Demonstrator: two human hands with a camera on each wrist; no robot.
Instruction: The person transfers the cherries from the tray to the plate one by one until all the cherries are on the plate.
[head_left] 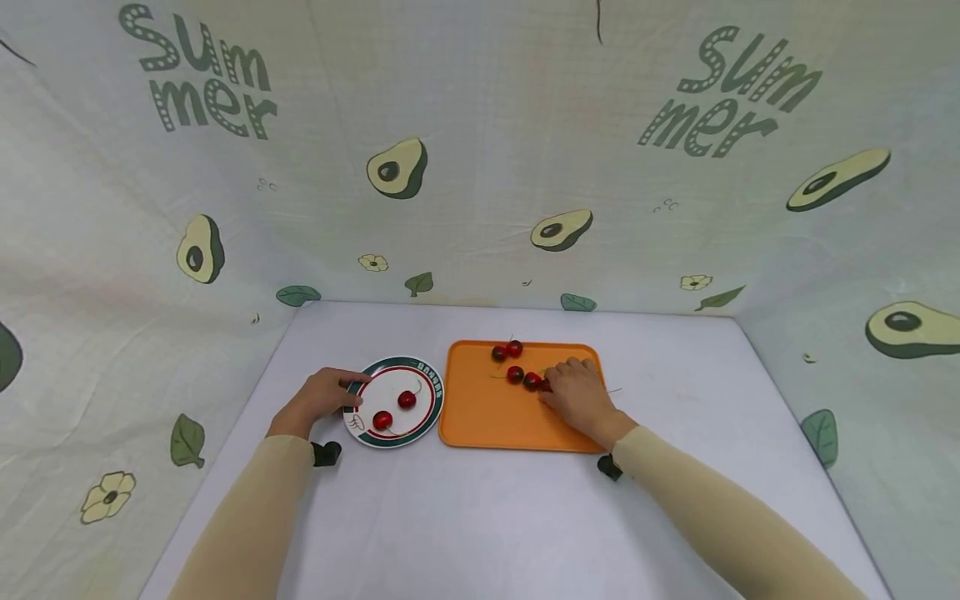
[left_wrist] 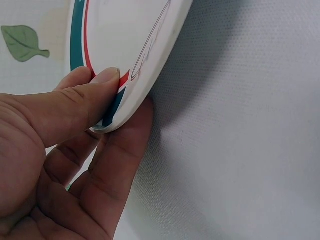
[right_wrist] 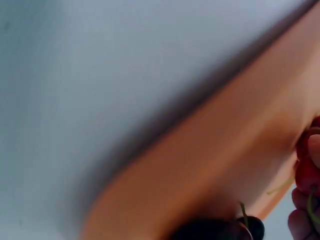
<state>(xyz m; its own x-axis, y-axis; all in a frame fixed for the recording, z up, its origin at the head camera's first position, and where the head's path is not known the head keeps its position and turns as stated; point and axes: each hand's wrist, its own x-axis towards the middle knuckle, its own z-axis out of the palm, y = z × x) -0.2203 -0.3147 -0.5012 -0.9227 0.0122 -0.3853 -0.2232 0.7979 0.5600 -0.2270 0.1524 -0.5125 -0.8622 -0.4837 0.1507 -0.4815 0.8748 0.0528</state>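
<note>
My left hand (head_left: pixel 322 396) grips the rim of a round white plate (head_left: pixel 386 389) with a green and red border. In the left wrist view the thumb (left_wrist: pixel 90 102) lies on top of the rim and fingers are beneath it. On the plate sit two red cherries (head_left: pixel 407 400) with stems. Over the right part of an orange tray (head_left: pixel 483 421), my right hand (head_left: pixel 579 396) pinches a cherry (right_wrist: pixel 307 175), seen at the right edge of the right wrist view. Several dark red cherries (head_left: pixel 515 374) lie on the tray, to the left of that hand.
A white tabletop (head_left: pixel 480 517) carries the plate on the left and the tray beside it. Pale cloth (head_left: pixel 480 167) printed with avocados and leaves hangs behind and at both sides. A black wrist device (head_left: pixel 327 454) shows by the left sleeve.
</note>
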